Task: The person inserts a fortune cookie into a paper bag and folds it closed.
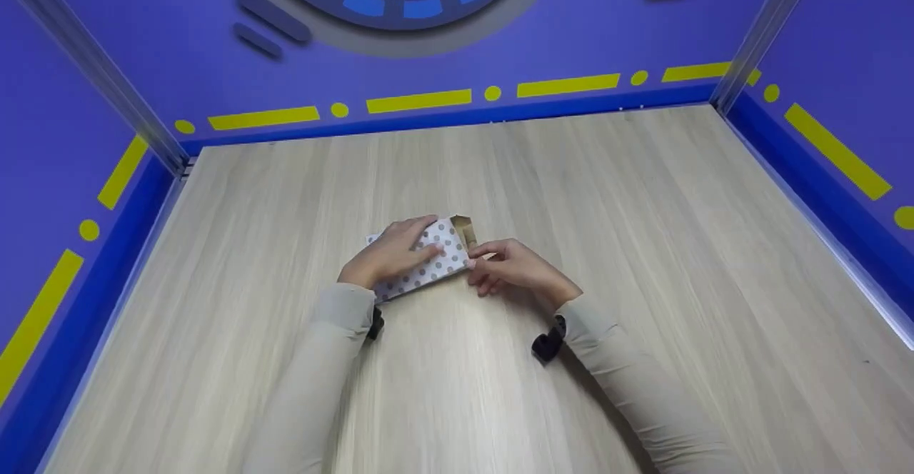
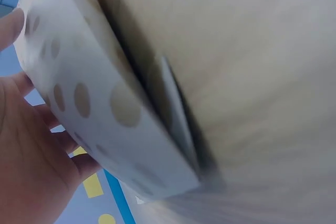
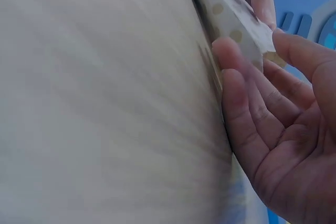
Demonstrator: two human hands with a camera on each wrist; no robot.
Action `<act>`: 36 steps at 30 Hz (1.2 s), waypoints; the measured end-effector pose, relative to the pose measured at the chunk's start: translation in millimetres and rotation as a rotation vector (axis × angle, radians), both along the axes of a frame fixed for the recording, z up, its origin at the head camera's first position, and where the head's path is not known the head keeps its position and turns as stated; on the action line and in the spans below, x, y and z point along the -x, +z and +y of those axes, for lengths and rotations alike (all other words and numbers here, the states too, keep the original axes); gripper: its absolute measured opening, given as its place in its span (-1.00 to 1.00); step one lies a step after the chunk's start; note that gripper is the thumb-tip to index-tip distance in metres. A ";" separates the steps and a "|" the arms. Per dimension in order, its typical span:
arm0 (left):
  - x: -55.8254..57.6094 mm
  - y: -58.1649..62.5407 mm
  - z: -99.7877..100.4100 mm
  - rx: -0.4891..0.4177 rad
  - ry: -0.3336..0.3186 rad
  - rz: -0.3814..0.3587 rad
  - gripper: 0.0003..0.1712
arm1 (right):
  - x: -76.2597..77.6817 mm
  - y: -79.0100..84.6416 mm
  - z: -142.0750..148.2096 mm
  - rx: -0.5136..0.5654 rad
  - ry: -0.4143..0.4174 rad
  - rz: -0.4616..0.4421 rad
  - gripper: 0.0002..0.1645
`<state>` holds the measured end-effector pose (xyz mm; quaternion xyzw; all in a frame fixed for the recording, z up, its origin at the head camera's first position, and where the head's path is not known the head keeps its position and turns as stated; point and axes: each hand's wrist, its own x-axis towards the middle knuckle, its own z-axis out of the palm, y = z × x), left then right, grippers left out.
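A white paper box [image 1: 451,263] with greyish-tan polka dots lies slanted on the table, its right end open on a brown inside. Over its left part lies my left hand [image 1: 393,249], the thumb on the dotted face and the fingers across the far side. In the left wrist view, a loose flap [image 2: 176,111] sticks out at the end of the dotted box [image 2: 79,72]. My right hand [image 1: 518,268] pinches the near corner of the open end between thumb and fingers. In the right wrist view, the right hand's [image 3: 286,124] other fingers curl below that corner.
The light wood-grain table [image 1: 607,195] spreads around both hands. Blue-purple panels [image 1: 421,74] with yellow marks stand along the back and sides, joined by metal posts [image 1: 764,31]. Black straps [image 1: 548,345] sit at both wrists, over beige sleeves.
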<state>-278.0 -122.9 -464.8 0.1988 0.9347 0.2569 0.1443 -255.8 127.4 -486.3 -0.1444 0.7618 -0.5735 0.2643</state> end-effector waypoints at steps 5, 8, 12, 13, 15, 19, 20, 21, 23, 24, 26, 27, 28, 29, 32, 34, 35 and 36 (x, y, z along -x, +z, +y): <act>0.3 0.7 0.4 0.003 0.009 -0.013 -0.24 | -1.5 0.0 -4.4 0.017 -0.017 0.014 -0.64; -0.5 0.8 0.0 -0.003 0.018 -0.021 -0.24 | -1.8 0.9 -5.4 0.031 -0.056 0.025 -0.69; -2.1 0.6 0.4 -0.043 0.025 -0.027 -0.24 | -2.0 3.7 -6.3 0.053 -0.145 0.032 -0.76; -2.4 0.6 0.9 -0.059 0.027 -0.030 -0.24 | -2.1 4.3 -6.6 0.062 -0.165 0.041 -0.76; -3.1 0.8 2.5 -0.090 0.025 -0.035 -0.26 | -2.1 5.5 -7.0 0.080 -0.207 0.059 -0.79; -3.4 1.2 6.5 -0.138 0.039 -0.029 -0.33 | -1.6 7.3 -6.8 0.072 -0.282 0.148 -0.82; -3.3 1.4 7.5 -0.155 0.046 -0.026 -0.35 | -1.2 7.8 -6.7 0.066 -0.304 0.168 -0.82; -3.1 1.5 8.7 -0.175 0.052 -0.021 -0.36 | -0.7 8.4 -6.7 0.054 -0.323 0.197 -0.82; -2.7 1.8 10.6 -0.223 0.076 -0.021 -0.39 | 0.3 9.3 -6.3 0.038 -0.358 0.245 -0.82; -2.5 2.0 11.7 -0.251 0.088 -0.019 -0.40 | 0.9 9.9 -6.1 0.048 -0.373 0.253 -0.81; -2.6 3.0 14.1 -0.310 0.113 -0.018 -0.41 | 1.7 11.8 -5.7 0.097 -0.399 0.235 -0.77; -2.8 3.5 15.2 -0.338 0.127 -0.020 -0.41 | 2.0 13.0 -5.5 0.123 -0.409 0.228 -0.73; -3.1 4.0 16.4 -0.363 0.147 -0.025 -0.41 | 2.4 14.1 -5.1 0.156 -0.418 0.213 -0.70; -3.5 4.4 17.6 -0.387 0.164 -0.025 -0.42 | 2.9 15.3 -4.8 0.192 -0.426 0.194 -0.66; -5.2 5.2 20.5 -0.460 0.219 -0.040 -0.44 | 3.9 18.3 -3.0 0.250 -0.446 0.192 -0.59; -6.6 5.6 21.8 -0.498 0.248 -0.045 -0.46 | 4.2 20.3 -1.9 0.269 -0.457 0.200 -0.56; -7.4 5.9 22.3 -0.516 0.256 -0.045 -0.46 | 4.3 21.3 -1.3 0.268 -0.463 0.208 -0.55; -8.3 6.3 22.7 -0.530 0.262 -0.048 -0.46 | 4.3 22.4 -0.7 0.268 -0.469 0.216 -0.53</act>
